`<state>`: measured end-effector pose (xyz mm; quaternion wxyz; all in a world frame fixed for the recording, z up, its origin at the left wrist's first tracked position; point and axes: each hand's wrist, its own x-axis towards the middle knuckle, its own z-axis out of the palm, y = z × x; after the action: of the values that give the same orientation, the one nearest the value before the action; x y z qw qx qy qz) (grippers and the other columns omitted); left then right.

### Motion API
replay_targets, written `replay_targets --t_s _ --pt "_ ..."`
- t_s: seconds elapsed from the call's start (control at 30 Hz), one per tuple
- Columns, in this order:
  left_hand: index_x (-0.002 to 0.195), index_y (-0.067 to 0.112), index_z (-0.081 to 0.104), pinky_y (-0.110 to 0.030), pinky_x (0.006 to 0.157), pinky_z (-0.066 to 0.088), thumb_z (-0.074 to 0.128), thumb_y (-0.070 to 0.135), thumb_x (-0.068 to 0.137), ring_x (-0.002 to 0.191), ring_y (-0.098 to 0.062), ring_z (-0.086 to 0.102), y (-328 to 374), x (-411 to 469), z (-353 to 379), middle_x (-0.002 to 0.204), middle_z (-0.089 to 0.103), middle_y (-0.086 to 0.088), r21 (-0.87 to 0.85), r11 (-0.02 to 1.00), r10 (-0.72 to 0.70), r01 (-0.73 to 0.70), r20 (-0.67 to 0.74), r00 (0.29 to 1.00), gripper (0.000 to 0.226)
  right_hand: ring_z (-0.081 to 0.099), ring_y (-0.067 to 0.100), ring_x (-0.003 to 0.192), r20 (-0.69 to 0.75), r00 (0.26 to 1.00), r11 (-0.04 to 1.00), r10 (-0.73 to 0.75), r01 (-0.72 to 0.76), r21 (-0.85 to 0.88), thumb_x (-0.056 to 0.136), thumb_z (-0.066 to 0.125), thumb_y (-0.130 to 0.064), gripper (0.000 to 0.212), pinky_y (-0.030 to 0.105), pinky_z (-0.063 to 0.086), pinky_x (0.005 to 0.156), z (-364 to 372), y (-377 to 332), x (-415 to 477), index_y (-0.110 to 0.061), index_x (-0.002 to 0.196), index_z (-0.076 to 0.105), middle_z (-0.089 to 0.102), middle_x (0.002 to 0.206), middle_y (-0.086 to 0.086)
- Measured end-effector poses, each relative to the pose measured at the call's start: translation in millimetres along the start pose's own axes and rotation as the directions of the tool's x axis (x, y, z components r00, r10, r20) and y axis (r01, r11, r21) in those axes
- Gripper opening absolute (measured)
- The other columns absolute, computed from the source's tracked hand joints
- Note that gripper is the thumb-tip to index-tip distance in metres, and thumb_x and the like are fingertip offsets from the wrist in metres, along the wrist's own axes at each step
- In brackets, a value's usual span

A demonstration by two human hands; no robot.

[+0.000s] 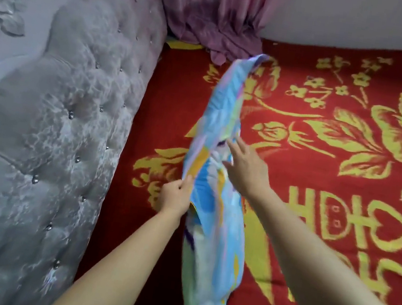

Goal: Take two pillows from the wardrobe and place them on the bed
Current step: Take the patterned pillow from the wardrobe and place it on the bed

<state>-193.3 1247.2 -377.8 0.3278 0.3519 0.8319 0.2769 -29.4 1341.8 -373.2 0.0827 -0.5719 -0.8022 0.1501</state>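
A long pillow (pixel 226 119) in a light blue, orange and lilac patterned cover stands on edge over the bed, running from the near edge toward the far corner. My left hand (pixel 175 196) pinches its left edge about halfway along. On the pillow's right face rests my right hand (pixel 245 167), fingers spread and flat, not gripping. The bed (pixel 350 177) is covered by a red blanket with yellow flowers and characters. Only one pillow is in view; no wardrobe shows.
A grey tufted headboard (pixel 63 142) with crystal buttons rises along the bed's left side. A pink curtain (pixel 218 11) hangs down onto the far corner of the bed. A pale wall (pixel 376 19) runs behind the bed.
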Motion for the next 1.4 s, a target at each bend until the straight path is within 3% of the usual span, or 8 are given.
replay_targets --t_s 0.23,0.37,0.53,0.67,0.77,0.87,1.13,1.4 --pt "0.134 0.000 0.052 -0.042 0.107 0.041 0.032 0.054 0.100 0.126 -0.038 0.052 -121.1 101.3 -21.6 0.137 0.055 -0.025 -0.078 0.945 -0.311 0.319 0.098 0.945 0.067 0.014 0.036 0.149 0.646 0.721 0.939 0.250 -0.343 0.020 0.097 0.032 -0.065 0.074 0.048 0.019 0.121 201.2 4.0 -101.9 -0.027 0.157 0.010 0.010 0.164 0.014" --pt "0.150 0.005 0.030 -0.035 0.114 0.028 0.042 0.058 0.095 0.141 -0.030 0.037 -196.8 127.2 -33.9 0.155 0.036 -0.015 0.048 0.946 -0.325 0.322 0.126 0.937 0.078 -0.001 0.044 0.148 0.591 0.764 0.960 0.258 -0.274 -0.066 0.084 0.028 -0.082 0.085 0.059 0.014 0.116 261.4 -50.6 -126.0 -0.038 0.155 0.011 -0.001 0.166 0.011" --pt "0.155 0.011 0.012 -0.040 0.119 0.024 0.052 0.060 0.089 0.146 -0.033 0.025 -264.0 133.7 -25.7 0.160 0.022 -0.018 0.225 0.919 -0.356 0.323 0.124 0.926 0.092 0.046 0.039 0.125 0.208 0.900 0.898 0.384 -0.416 0.143 0.082 0.057 -0.070 0.059 0.050 0.037 0.102 267.8 -60.3 -110.7 -0.032 0.127 0.060 0.052 0.136 0.015" --pt "0.155 0.009 0.009 -0.042 0.118 0.024 0.055 0.061 0.088 0.146 -0.036 0.025 -291.1 127.6 -11.5 0.160 0.021 -0.021 0.235 0.892 -0.416 0.385 0.098 0.904 0.097 0.032 0.040 0.139 0.030 0.739 0.719 0.673 -0.663 0.207 0.079 0.070 -0.062 0.090 0.053 0.025 0.113 267.4 -23.5 -93.7 -0.020 0.150 0.035 0.031 0.155 0.022" --pt "0.134 0.001 0.052 -0.043 0.099 0.045 0.060 0.049 0.090 0.123 -0.038 0.055 -292.5 127.3 -5.7 0.134 0.058 -0.022 0.085 0.915 -0.399 0.394 0.060 0.915 0.065 0.035 0.036 0.142 0.304 0.503 0.404 0.809 -0.851 0.336 0.071 0.074 -0.066 0.116 0.052 0.026 0.118 265.6 3.1 -87.9 -0.010 0.155 0.017 0.031 0.157 0.020" --pt "0.099 -0.002 0.068 -0.041 0.074 0.048 0.057 0.033 0.095 0.094 -0.043 0.064 -270.3 125.2 -3.8 0.101 0.069 -0.028 0.086 0.955 -0.269 0.283 -0.141 0.953 0.036 0.066 0.024 0.112 0.296 0.591 0.308 0.751 -0.709 0.634 0.071 0.085 -0.046 0.071 0.048 0.051 0.101 252.1 3.2 -80.3 -0.009 0.127 0.061 0.070 0.120 0.011" --pt "0.093 -0.004 0.069 -0.041 0.067 0.043 0.053 0.023 0.095 0.081 -0.043 0.060 -195.6 155.1 -48.1 0.088 0.067 -0.033 -0.060 0.989 0.096 -0.133 -0.426 0.900 0.032 0.057 0.034 0.095 -0.291 0.609 0.629 0.737 -0.463 0.624 0.079 0.075 -0.051 0.061 0.041 0.040 0.087 206.7 -46.5 -30.5 0.003 0.101 0.057 0.059 0.099 0.021" --pt "0.155 0.023 0.011 -0.045 0.112 0.030 0.043 0.050 0.097 0.139 -0.044 0.033 -209.6 217.2 -52.0 0.156 0.025 -0.029 0.387 0.922 0.027 -0.018 -0.017 0.999 0.072 0.039 0.033 0.137 0.142 0.829 0.728 0.541 -0.546 0.415 0.086 0.064 -0.058 0.092 0.038 0.031 0.113 228.8 -27.5 6.9 -0.004 0.150 0.027 0.041 0.146 0.024"
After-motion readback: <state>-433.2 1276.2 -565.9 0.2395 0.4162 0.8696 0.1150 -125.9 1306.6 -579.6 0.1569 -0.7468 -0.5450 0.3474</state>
